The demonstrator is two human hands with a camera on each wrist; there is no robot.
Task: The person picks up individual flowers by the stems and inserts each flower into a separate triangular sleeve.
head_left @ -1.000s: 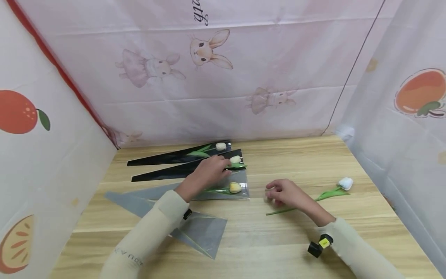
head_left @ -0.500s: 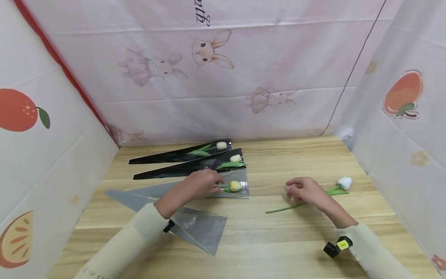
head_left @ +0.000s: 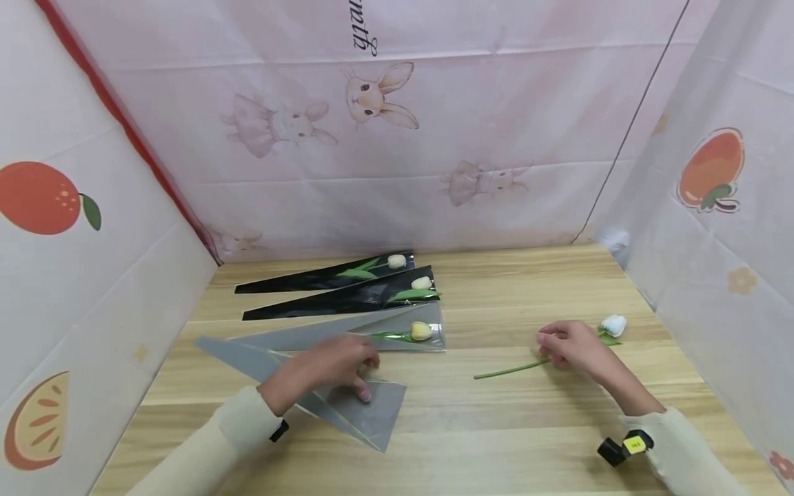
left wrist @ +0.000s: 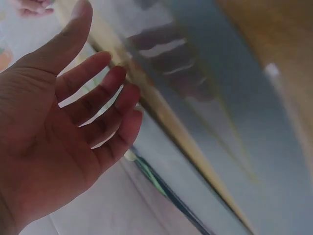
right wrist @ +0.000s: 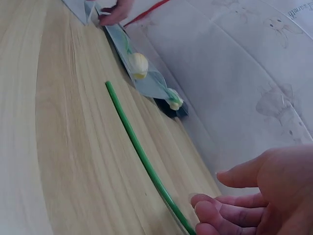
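Note:
My left hand (head_left: 331, 364) hovers over a flat grey flower sleeve (head_left: 384, 410) lying slantwise on the table. In the left wrist view its fingers are spread and slightly bent, with the palm holding nothing. My right hand (head_left: 575, 344) is above the stem of a single white tulip (head_left: 614, 325) on the right side. Its fingertips are close to the green stem (right wrist: 142, 154) in the right wrist view, the thumb apart from them. Just behind the left hand, another grey sleeve (head_left: 273, 337) holds a yellow tulip (head_left: 422, 331).
Two black sleeves, a nearer one (head_left: 310, 306) and a farther one (head_left: 298, 281), each holding a pale tulip, lie at the back of the wooden table (head_left: 496, 427). A printed cloth (head_left: 496, 124) hangs behind, with more cloth at both sides.
My left hand has come back from the black sleeve, past the yellow tulip, to over the slanted grey sleeve. My right hand has slid rightward along the tulip's stem toward its bloom.

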